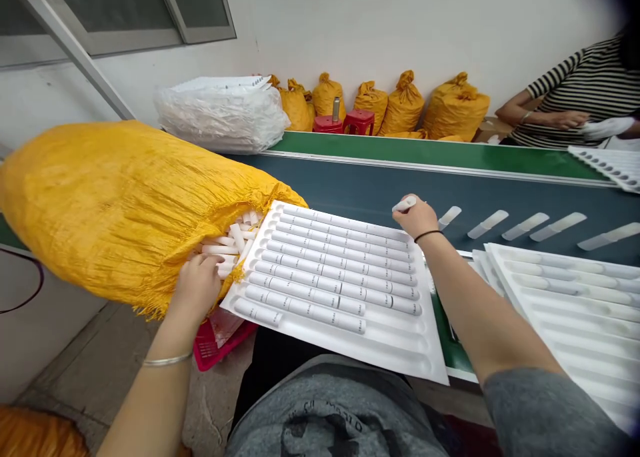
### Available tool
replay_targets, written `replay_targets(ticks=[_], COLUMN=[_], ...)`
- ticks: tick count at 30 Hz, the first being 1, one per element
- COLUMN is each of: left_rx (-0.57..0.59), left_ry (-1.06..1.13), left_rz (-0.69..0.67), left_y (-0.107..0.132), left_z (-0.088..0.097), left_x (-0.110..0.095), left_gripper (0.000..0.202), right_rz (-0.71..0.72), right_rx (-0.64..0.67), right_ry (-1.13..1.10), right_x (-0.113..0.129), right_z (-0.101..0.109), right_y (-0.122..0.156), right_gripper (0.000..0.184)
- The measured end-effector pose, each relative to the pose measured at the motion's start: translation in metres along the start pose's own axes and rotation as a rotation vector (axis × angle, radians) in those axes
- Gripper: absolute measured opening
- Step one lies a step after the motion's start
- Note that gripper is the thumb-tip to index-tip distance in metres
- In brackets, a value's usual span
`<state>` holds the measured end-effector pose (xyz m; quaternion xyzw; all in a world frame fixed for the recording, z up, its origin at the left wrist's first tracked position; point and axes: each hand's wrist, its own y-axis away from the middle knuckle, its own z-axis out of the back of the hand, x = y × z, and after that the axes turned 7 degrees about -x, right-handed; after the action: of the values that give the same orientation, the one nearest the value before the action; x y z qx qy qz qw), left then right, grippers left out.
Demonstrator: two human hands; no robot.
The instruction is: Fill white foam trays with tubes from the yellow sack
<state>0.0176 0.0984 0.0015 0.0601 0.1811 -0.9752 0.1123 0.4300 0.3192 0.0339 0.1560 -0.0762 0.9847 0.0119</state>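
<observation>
A white moulded tray (pixel 400 340) lies on my lap and the bench edge, its grooves filled with several rows of white printed tubes (pixel 340 270). My right hand (pixel 417 217) is closed on one white tube (pixel 404 204) above the dark conveyor belt (pixel 350 187), just past the tray's far corner. My left hand (pixel 197 280) reaches into the mouth of a big yellow woven sack (pixel 110 204), its fingers curled among loose white tubes (pixel 227 240) there.
Several single tubes (pixel 525 225) lie in a row on the belt to the right. Empty white trays (pixel 575 290) are stacked at right. A person in a striped top (pixel 580 90) works across the belt. Tied yellow sacks (pixel 400 104), red stools and a plastic-wrapped tray stack (pixel 220 114) stand behind.
</observation>
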Motion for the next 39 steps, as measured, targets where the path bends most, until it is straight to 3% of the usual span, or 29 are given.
replay_targets(ticks=[2,4,6,9,11,13,15,16,18,20,23,26,29,32,36,39], left_rx=[0.036,0.051,0.032,-0.074,-0.157,-0.216,-0.239,-0.245,-0.248,-0.241,-0.151,-0.014,0.019,-0.015,0.029,0.073], left_ry=[-0.022,-0.021,-0.012,0.016,0.074,0.181,0.340,0.425,0.588,0.699,0.781,0.797,0.799,0.787,0.770,0.755], left_rz=[0.017,0.014,0.014,0.024,0.006,-0.042,-0.089,-0.096,-0.091,-0.096,-0.188,-0.318,-0.403,-0.444,-0.475,-0.434], left_y=[-0.004,-0.004,-0.001,0.003,0.008,0.015,0.022,0.026,0.032,0.037,0.044,0.050,0.053,0.055,0.056,0.057], left_z=[-0.011,-0.018,-0.021,-0.012,-0.002,0.007,0.014,0.016,0.021,0.026,0.034,0.040,0.043,0.046,0.052,0.057], left_x=[0.028,0.040,0.041,0.027,0.008,-0.017,-0.044,-0.056,-0.075,-0.089,-0.102,-0.115,-0.125,-0.130,-0.134,-0.134], left_gripper=[0.024,0.020,0.020,0.025,0.027,0.025,0.023,0.023,0.022,0.022,0.025,0.030,0.035,0.039,0.041,0.048], right_rz=[-0.067,-0.086,-0.098,-0.099,-0.056,0.078,0.360,0.461,0.584,0.642,0.627,0.565,0.619,0.730,0.913,0.906], right_rx=[0.119,0.204,0.254,0.217,0.177,0.232,0.478,0.522,0.457,0.331,0.190,0.138,0.123,0.078,0.063,0.060], right_ry=[0.017,0.031,0.050,0.097,0.098,0.036,-0.096,-0.088,0.024,0.091,-0.047,-0.409,-0.693,-0.787,-0.804,-0.835], right_x=[-0.012,-0.019,-0.022,-0.019,-0.009,0.006,0.022,0.028,0.037,0.037,0.030,0.026,0.029,0.034,0.035,0.034], right_z=[-0.009,-0.014,-0.009,0.011,0.027,0.034,0.031,0.027,0.015,0.007,0.009,0.025,0.037,0.040,0.039,0.038], right_y=[-0.025,-0.036,-0.037,-0.021,0.010,0.059,0.117,0.145,0.189,0.213,0.217,0.207,0.201,0.197,0.192,0.190], right_gripper=[0.026,0.022,0.022,0.030,0.029,0.025,0.031,0.025,0.003,0.014,0.013,0.016,0.024,0.030,0.037,0.038])
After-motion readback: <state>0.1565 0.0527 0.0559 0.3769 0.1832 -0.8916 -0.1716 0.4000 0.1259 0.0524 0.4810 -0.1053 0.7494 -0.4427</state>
